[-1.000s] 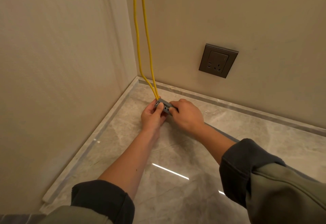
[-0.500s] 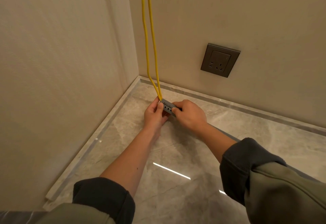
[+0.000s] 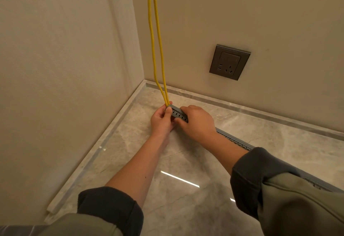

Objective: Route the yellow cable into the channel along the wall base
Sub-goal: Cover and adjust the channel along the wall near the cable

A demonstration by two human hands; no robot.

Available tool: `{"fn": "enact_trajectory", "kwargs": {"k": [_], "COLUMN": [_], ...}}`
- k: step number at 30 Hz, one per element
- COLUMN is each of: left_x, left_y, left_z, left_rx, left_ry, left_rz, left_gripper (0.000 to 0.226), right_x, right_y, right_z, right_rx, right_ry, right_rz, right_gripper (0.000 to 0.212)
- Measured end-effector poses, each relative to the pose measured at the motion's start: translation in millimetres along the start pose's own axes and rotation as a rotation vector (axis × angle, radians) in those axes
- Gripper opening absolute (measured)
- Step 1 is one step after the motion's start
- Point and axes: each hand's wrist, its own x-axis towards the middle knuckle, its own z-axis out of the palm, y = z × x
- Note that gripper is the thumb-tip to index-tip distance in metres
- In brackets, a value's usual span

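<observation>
Two strands of yellow cable (image 3: 156,36) hang from above and run down into the near end of a grey slotted channel (image 3: 179,115) lying on the marble floor, out from the wall base. My left hand (image 3: 161,120) pinches the cable where it meets the channel's end. My right hand (image 3: 197,122) grips the channel just behind that end, covering part of it. More of the channel (image 3: 235,141) shows past my right wrist and runs back under my right sleeve.
Two beige walls meet in a corner at the upper left. A marble skirting (image 3: 242,107) lines the wall base. A grey wall socket (image 3: 229,62) sits on the right wall above the floor. The glossy floor (image 3: 188,170) reflects a light strip.
The slotted side of the channel's end shows more than before, with several slots visible between my hands. Both hands keep the same hold; the view has shifted slightly.
</observation>
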Motion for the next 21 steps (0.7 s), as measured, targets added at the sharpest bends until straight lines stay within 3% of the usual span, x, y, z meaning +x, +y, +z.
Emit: {"fn": "enact_trajectory", "kwargs": {"k": [11, 21], "left_x": [-2.4, -3.2], "left_y": [-1.9, -3.7], "left_z": [-0.7, 6.4], "left_rx": [-0.011, -0.016], "left_ry": [0.005, 0.079], "left_rz": [0.018, 0.055], "left_gripper": [0.024, 0.021], "right_x": [0.8, -4.0], "right_y": [-3.8, 14.3], "right_z": [0.8, -20.6], "right_rx": [-0.119, 0.053], "right_ry": [-0.014, -0.155], "right_rz": [-0.069, 0.021], "right_gripper": [0.024, 0.026]}}
